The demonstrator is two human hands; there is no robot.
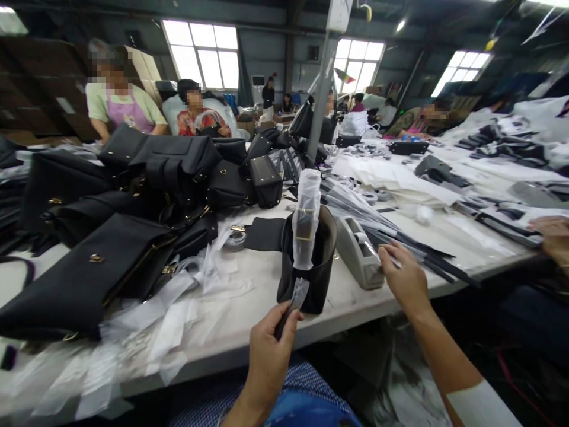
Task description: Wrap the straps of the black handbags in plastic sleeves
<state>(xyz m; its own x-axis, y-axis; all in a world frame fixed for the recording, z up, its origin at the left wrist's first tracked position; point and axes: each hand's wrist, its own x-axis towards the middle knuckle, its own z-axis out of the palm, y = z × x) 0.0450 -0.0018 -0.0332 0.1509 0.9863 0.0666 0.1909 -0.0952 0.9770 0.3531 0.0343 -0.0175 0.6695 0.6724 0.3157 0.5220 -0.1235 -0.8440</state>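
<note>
My left hand (272, 341) is closed around a black strap (290, 309) whose upper end is wrapped in clear film. Behind that strap a small black handbag (326, 261) stands upright on the table, its mouth open. A buckled strap (306, 219) in cloudy plastic film rises in front of the bag's opening. To the right stands a grey tape dispenser (361, 255). My right hand (405, 276) is at its front end, thumb and fingers pinched together. Whatever is between those fingertips is too small to make out.
Black handbags (173, 157) are heaped on the left, with scraps of clear film (173, 326) along the near edge. Long dark straps (400, 237) and white sheets (391, 178) lie to the right. Another person's hand (553, 237) is at the right edge. A grey post (322, 89) rises behind.
</note>
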